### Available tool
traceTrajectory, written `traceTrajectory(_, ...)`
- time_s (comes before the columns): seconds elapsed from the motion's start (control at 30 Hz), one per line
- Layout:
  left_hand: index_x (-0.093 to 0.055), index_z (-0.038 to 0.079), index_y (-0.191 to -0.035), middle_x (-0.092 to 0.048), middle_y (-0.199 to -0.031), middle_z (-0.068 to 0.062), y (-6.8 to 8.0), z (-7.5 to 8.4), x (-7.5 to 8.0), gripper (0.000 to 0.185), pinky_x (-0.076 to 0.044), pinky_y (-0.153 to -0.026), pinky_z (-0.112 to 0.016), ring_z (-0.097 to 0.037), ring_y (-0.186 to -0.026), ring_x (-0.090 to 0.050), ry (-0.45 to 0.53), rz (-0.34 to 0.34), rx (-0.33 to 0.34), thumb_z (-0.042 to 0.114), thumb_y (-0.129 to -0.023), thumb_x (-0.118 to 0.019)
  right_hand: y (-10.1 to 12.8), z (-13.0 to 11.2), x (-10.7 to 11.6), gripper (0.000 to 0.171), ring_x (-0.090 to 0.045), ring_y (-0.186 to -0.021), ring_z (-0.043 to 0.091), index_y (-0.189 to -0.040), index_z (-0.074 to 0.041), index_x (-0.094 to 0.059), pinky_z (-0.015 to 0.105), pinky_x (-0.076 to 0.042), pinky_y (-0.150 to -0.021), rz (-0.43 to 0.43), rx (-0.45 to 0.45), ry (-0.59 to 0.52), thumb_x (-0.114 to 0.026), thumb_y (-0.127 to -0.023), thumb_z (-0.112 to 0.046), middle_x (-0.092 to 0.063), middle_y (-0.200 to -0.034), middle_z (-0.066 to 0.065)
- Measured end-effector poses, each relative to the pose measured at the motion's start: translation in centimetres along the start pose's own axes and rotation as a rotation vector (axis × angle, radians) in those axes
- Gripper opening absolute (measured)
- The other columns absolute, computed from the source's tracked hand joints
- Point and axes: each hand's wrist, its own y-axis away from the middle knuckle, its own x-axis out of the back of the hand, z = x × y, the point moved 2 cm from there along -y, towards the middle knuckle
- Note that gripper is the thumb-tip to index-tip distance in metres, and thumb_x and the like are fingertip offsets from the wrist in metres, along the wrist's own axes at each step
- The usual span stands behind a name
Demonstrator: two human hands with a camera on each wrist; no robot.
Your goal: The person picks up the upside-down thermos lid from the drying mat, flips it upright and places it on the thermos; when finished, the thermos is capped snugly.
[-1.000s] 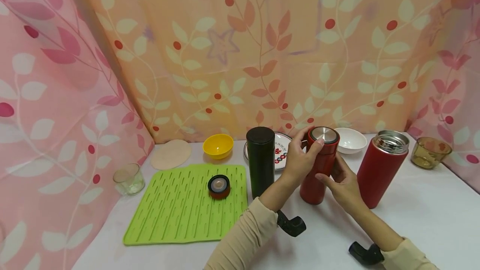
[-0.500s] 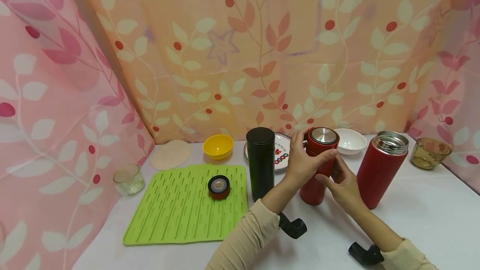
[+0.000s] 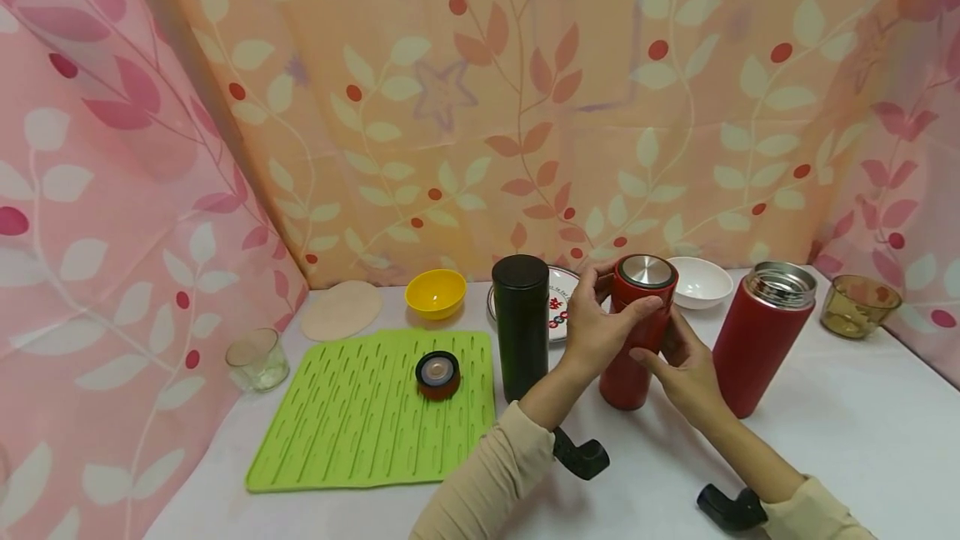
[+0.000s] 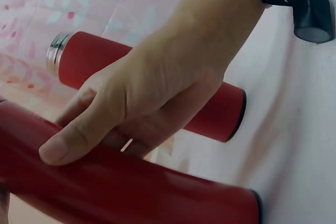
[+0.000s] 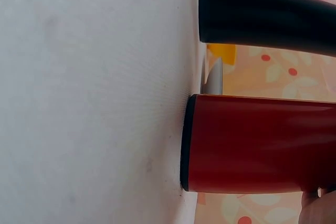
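Observation:
A red thermos (image 3: 625,382) stands upright on the white table, capped by a red lid with a shiny steel top (image 3: 647,271). My left hand (image 3: 598,332) grips the lid end from the left, thumb across the front. Lower down, my right hand (image 3: 690,369) holds the thermos body from the right; the left wrist view shows its thumb (image 4: 65,148) along the red side. Close by on the right is a second red thermos (image 3: 761,348), its steel mouth uncovered. A dark green thermos (image 3: 522,332) with a black top stands left of my left hand.
A loose red-and-black lid (image 3: 438,374) lies on the green drying mat (image 3: 352,440). Along the back are a beige disc (image 3: 341,309), yellow bowl (image 3: 435,293), printed plate (image 3: 561,307) and white bowl (image 3: 701,282). Glass cups stand at far left (image 3: 258,359) and far right (image 3: 860,307).
My left thumb has swung from near the lid's top across its front to the right, then back slightly left. The right hand and the thermos stay put.

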Motion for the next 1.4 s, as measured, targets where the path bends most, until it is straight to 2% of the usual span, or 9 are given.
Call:
traceTrajectory(0.1,-0.045,0.009,-0.133,-0.057,-0.123,-0.006,-0.1,0.0,0.3,0.057,-0.039,-0.1,-0.019,-0.009,-0.112,-0.055,-0.027,-0.078,-0.03,0.016,-0.082,-0.069,0.0,0.2,0.0,0.079,-0.047,-0.11,-0.013,-0.146,-0.03,-0.021,0.006,-0.041,-0.088,-0.002,-0.004,-0.007,-0.065,-0.084,-0.009,-0.047,-0.138,-0.001)
traceTrajectory(0.2,-0.042,0.01,-0.137,-0.054,-0.126,-0.005,-0.1,0.1,0.4,0.057,-0.037,-0.103,-0.021,-0.007,-0.115,-0.052,-0.044,-0.117,-0.014,0.017,-0.085,-0.065,0.0,0.3,0.0,0.079,-0.047,-0.11,-0.013,-0.146,-0.03,-0.021,0.006,-0.041,-0.088,-0.008,-0.016,-0.011,-0.065,-0.085,-0.009,-0.047,-0.138,-0.001)
traceTrajectory(0.43,-0.042,0.021,-0.128,-0.045,-0.122,0.008,-0.3,0.3,-0.3,0.066,-0.045,-0.09,-0.02,0.001,-0.107,-0.043,-0.082,-0.02,0.028,0.024,-0.073,-0.078,0.2,0.1,0.1,0.08,-0.046,-0.11,-0.014,-0.147,-0.03,-0.018,0.005,-0.04,-0.088,-0.009,-0.012,0.001,-0.064,-0.085,-0.011,-0.045,-0.139,0.004)
traceTrajectory(0.6,-0.042,0.019,-0.121,-0.052,-0.117,0.008,-0.2,0.4,-0.5,0.062,-0.047,-0.085,-0.019,0.001,-0.102,-0.049,-0.028,0.028,0.027,0.02,-0.071,-0.079,0.1,-0.1,0.1,0.081,-0.045,-0.11,-0.014,-0.147,-0.032,-0.018,0.004,-0.039,-0.088,-0.008,-0.001,0.004,-0.065,-0.084,-0.01,-0.045,-0.14,0.001)
traceTrajectory(0.77,-0.047,0.009,-0.121,-0.057,-0.117,-0.004,-0.2,0.3,-0.2,0.051,-0.045,-0.093,-0.022,-0.006,-0.104,-0.055,0.028,-0.003,-0.014,0.014,-0.077,-0.073,0.0,-0.2,0.2,0.08,-0.047,-0.11,-0.012,-0.146,-0.031,-0.021,0.005,-0.04,-0.088,-0.002,0.008,0.001,-0.065,-0.084,-0.008,-0.047,-0.136,-0.005)
traceTrajectory(0.93,-0.045,0.007,-0.129,-0.057,-0.122,-0.009,-0.1,0.1,0.0,0.05,-0.04,-0.1,-0.02,-0.008,-0.109,-0.055,0.072,-0.051,-0.001,0.011,-0.084,-0.066,0.0,-0.2,0.1,0.078,-0.048,-0.109,-0.012,-0.146,-0.028,-0.023,0.005,-0.041,-0.087,0.0,-0.007,-0.016,-0.065,-0.084,-0.008,-0.049,-0.133,-0.011)
traceTrajectory(1.03,-0.044,0.012,-0.13,-0.052,-0.124,-0.002,0.0,0.0,-0.2,0.054,-0.04,-0.1,-0.021,-0.006,-0.111,-0.051,0.06,-0.016,0.026,0.013,-0.082,-0.069,0.0,-0.2,0.1,0.077,-0.047,-0.109,-0.012,-0.145,-0.026,-0.025,0.004,-0.041,-0.086,0.004,-0.006,-0.02,-0.066,-0.083,-0.008,-0.049,-0.133,-0.011)
traceTrajectory(1.23,-0.039,0.021,-0.124,-0.044,-0.123,0.004,0.2,0.3,-1.0,0.071,-0.045,-0.09,-0.021,-0.003,-0.109,-0.044,-0.063,0.108,0.043,0.027,-0.068,-0.082,0.2,-0.2,0.1,0.075,-0.047,-0.11,-0.012,-0.145,-0.025,-0.025,0.005,-0.04,-0.088,0.013,-0.013,-0.01,-0.066,-0.083,-0.011,-0.046,-0.137,-0.004)
traceTrajectory(1.4,-0.039,0.021,-0.118,-0.045,-0.116,0.011,0.2,0.5,-1.4,0.066,-0.046,-0.088,-0.019,-0.002,-0.106,-0.045,-0.016,0.135,0.057,0.024,-0.068,-0.082,0.2,-0.1,0.2,0.075,-0.047,-0.109,-0.012,-0.145,-0.025,-0.026,0.004,-0.04,-0.087,0.017,-0.023,-0.005,-0.066,-0.083,-0.012,-0.047,-0.135,-0.005)
